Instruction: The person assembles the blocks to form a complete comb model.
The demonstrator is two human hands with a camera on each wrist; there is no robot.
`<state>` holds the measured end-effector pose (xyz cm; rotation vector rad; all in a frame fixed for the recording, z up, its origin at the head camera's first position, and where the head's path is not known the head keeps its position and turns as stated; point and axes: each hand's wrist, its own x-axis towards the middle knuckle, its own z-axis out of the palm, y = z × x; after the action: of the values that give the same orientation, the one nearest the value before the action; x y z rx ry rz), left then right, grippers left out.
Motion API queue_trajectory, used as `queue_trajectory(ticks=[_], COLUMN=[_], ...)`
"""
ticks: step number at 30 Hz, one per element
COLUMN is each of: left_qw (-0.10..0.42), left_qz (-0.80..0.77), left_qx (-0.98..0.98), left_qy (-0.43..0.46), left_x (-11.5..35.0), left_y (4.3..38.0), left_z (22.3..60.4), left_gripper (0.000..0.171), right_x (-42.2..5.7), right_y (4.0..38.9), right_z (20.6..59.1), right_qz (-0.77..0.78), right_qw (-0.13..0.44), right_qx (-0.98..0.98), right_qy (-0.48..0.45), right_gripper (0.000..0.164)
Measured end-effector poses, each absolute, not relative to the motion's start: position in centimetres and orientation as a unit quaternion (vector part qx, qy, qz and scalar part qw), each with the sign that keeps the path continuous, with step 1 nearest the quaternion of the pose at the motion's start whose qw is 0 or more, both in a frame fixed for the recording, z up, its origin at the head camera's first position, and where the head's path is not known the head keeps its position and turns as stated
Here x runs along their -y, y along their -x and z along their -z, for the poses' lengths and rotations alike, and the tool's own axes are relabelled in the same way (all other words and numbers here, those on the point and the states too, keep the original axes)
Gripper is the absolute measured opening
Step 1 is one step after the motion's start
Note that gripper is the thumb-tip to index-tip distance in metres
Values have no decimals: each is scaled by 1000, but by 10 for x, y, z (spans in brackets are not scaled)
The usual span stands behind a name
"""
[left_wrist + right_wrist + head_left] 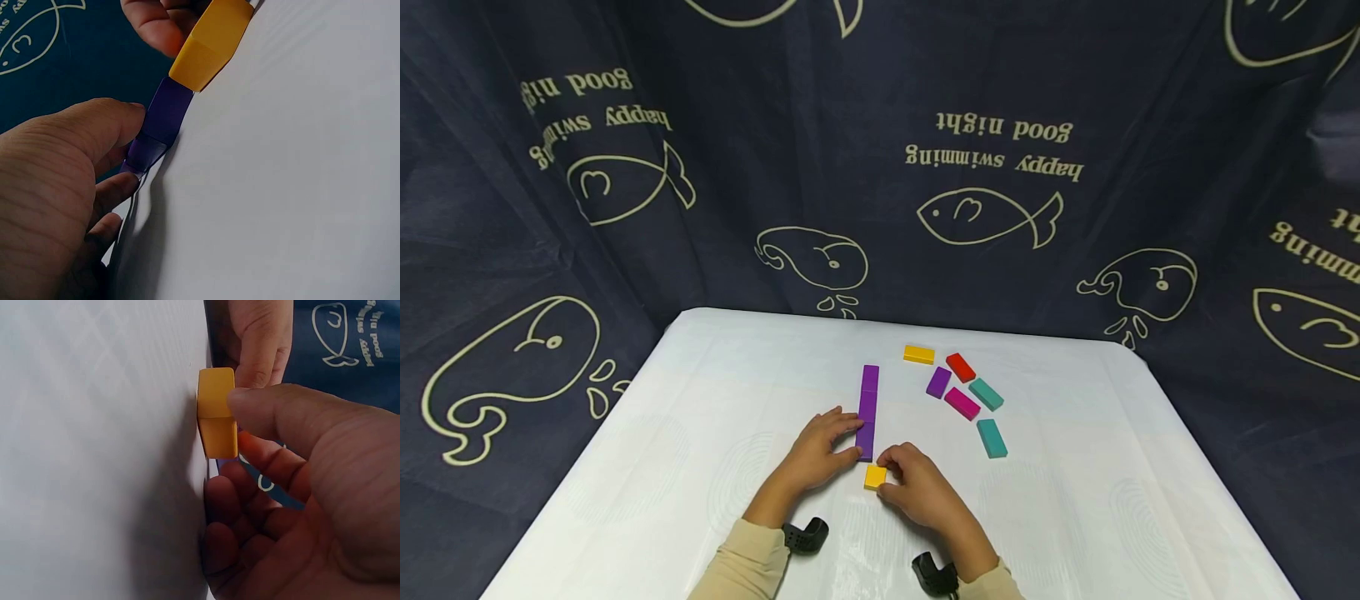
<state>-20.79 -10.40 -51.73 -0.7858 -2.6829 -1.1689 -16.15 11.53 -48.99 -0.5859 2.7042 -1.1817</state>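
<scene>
A straight row of purple blocks [868, 404] lies end to end on the table. My left hand [818, 450] rests at the left side of its near end, thumb and fingertips touching the purple blocks. In the left wrist view the left thumb lies against a purple block [167, 112]. Just off the row's near end sits a yellow block [875, 477], and my right hand [921, 490] pinches it. The right wrist view shows the right thumb on the yellow block [217, 412]. Whether the yellow and purple blocks touch is unclear.
Loose blocks lie right of the row: yellow [919, 355], red [960, 367], purple [938, 382], magenta [962, 403], and two teal ones, a farther teal block [986, 394] and a nearer teal block [992, 438]. A dark patterned curtain [880, 167] hangs behind the white table [1090, 467].
</scene>
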Motion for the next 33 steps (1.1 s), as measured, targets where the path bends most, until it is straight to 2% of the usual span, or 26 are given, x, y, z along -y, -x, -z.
queue_trajectory(ticks=[18, 33], left_qw=[58, 48], left_qz=[383, 384], left_qx=[885, 886], left_qy=[259, 254], left_x=[104, 105], left_y=[208, 208], left_z=[519, 518], left_gripper=[42, 43], right_x=[-97, -91], right_y=[157, 158], right_z=[491, 492], right_qz=[360, 354], right_qw=[12, -10], right_qx=[-912, -917], right_qy=[196, 183], right_gripper=[18, 17])
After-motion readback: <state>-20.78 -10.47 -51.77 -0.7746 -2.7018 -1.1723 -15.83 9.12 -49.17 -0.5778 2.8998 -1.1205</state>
